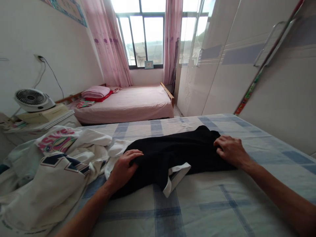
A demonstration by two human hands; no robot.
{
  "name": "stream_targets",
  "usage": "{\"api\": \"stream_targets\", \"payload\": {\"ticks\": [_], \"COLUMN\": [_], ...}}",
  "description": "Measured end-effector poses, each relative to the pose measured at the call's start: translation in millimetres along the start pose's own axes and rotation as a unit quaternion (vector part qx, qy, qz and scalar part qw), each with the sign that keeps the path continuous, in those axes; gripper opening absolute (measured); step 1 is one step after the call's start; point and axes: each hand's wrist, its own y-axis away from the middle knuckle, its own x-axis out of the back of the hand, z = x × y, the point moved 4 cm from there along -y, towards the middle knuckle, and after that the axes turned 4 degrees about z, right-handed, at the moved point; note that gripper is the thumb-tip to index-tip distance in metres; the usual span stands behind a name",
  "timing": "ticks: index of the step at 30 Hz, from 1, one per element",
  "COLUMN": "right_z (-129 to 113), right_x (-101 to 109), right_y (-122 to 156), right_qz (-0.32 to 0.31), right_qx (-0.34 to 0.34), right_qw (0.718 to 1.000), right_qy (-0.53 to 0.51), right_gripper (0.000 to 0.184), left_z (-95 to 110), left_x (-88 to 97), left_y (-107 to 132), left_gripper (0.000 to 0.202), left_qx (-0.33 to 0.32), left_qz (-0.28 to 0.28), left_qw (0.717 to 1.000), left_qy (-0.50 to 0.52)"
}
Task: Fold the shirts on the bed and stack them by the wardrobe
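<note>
Nearest: bed (222, 204) w/ blue-check sheet, both forearms stretched over it. Hands well apart, one at each end of a black top (172, 151) lying crosswise on the sheet, mid-bed. L hand (124, 166) sits on the top's left end, fingers curled over the cloth edge and closed on it. R hand (230, 150) is at the right end, fingers bent down and bunching the fabric under them. A white-edged flap (176, 179) of the top hangs toward the near side, between the hands.

Left of the L hand, touching the top: heap of white clothes (61, 171) w/ printed lettering, loose, not in any basket or bin.

Further left, off the bed: white fan (32, 98) tilted face-up on a flat box (46, 115); box closed, contents not visible.

Beyond: pink bed (133, 102) w/ folded pink blanket (96, 91) at its head end. Along the right wall, wardrobe (222, 65), doors closed, so inside can't be seen. Far end: window (145, 36) w/ pink curtains (111, 49) either side.
</note>
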Motion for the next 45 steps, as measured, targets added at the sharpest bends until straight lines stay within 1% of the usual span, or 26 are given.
{"api": "stream_targets", "payload": {"ticks": [1,3,5,6,8,11,14,16,19,21,23,24,25,27,29,31,33,34,35,37,39,40,41,42,43,45], "right_z": [0,-1,-1,0,4,16,28,33,37,41,50,56,62,74,79,79,76,73,69,57,43,36,30,26,22,6], "right_x": [-1,0,2,2,-5,-32,-65,-77,-72,-59,-46,-42,-39,-41,-51,-62,-67,-66,-63,-60,-63,-66,-69,-69,-64,-42], "right_y": [3,0,-16,-27,-52,-83,-98,-100,-97,-93,-92,-93,-94,-99,-103,-104,-101,-99,-96,-88,-77,-71,-65,-60,-57,-50], "right_qz": [-0.020,-0.027,-0.020,-0.018,-0.026,-0.078,-0.143,-0.156,-0.158,-0.175,-0.180,-0.171,-0.154,-0.119,-0.116,-0.136,-0.135,-0.120,-0.099,-0.056,-0.062,-0.081,-0.100,-0.106,-0.092,-0.033], "right_qx": [-0.001,-0.016,-0.026,-0.031,-0.042,-0.042,-0.044,-0.061,-0.078,-0.109,-0.169,-0.204,-0.235,-0.276,-0.285,-0.281,-0.272,-0.263,-0.243,-0.164,-0.061,-0.021,-0.001,-0.003,-0.012,0.000], "right_qw": [1.000,0.999,0.998,0.997,0.996,0.993,0.983,0.975,0.960,0.934,0.899,0.888,0.890,0.918,0.942,0.949,0.952,0.956,0.963,0.981,0.990,0.990,0.989,0.990,0.993,0.997], "right_qy": [-0.013,-0.039,-0.060,-0.067,-0.074,-0.084,-0.109,-0.144,-0.216,-0.293,-0.363,-0.375,-0.359,-0.261,-0.132,-0.052,-0.037,-0.043,-0.055,-0.084,-0.110,-0.113,-0.107,-0.092,-0.077,-0.073], "right_gripper": [0.024,0.029,0.031,0.032,0.036,0.046,0.052,0.042,0.025,0.030,0.041,0.044,0.045,0.041,0.035,0.032,0.037,0.041,0.045,0.051,0.051,0.050,0.049,0.049,0.049,0.049], "left_z": [4,9,6,1,-17,-53,-82,-91,-95,-93,-91,-90,-89,-88,-87,-87,-84,-80,-75,-63,-58,-58,-60,-62,-63,-57], "left_x": [2.1,10.7,24.9,32.5,45.0,49.2,40.1,34.2,34.7,42.6,53.4,57.5,59.8,57.3,46.4,34.0,28.1,28.3,29.7,30.9,25.7,21.3,16.7,12.9,10.9,12.0], "left_y": [-1,-5,-14,-21,-37,-60,-71,-71,-66,-63,-63,-63,-64,-67,-70,-72,-71,-69,-67,-61,-52,-48,-45,-41,-39,-36], "left_gripper": [0.038,0.035,0.035,0.037,0.039,0.040,0.039,0.035,0.030,0.030,0.031,0.032,0.033,0.034,0.034,0.033,0.030,0.029,0.030,0.036,0.042,0.045,0.047,0.048,0.049,0.049], "left_qx": [0.004,0.018,0.032,0.034,0.032,0.039,0.063,0.073,0.076,0.066,0.062,0.064,0.068,0.074,0.076,0.092,0.101,0.093,0.073,0.008,-0.033,-0.029,-0.013,0.008,0.027,0.035], "left_qz": [-0.018,-0.039,-0.022,-0.005,0.022,-0.001,-0.052,-0.058,-0.036,-0.003,0.046,0.072,0.094,0.125,0.114,0.067,0.035,0.038,0.052,0.065,0.021,-0.015,-0.053,-0.083,-0.099,-0.099], "left_qw": [1.000,0.998,0.999,0.999,0.994,0.972,0.962,0.961,0.966,0.975,0.981,0.980,0.978,0.967,0.950,0.927,0.912,0.912,0.916,0.936,0.958,0.966,0.970,0.971,0.972,0.974], "left_qy": [0.012,0.038,0.030,-0.001,-0.101,-0.232,-0.260,-0.260,-0.243,-0.210,-0.180,-0.174,-0.175,-0.208,-0.282,-0.357,-0.395,-0.398,-0.390,-0.347,-0.284,-0.258,-0.238,-0.223,-0.212,-0.198]}}
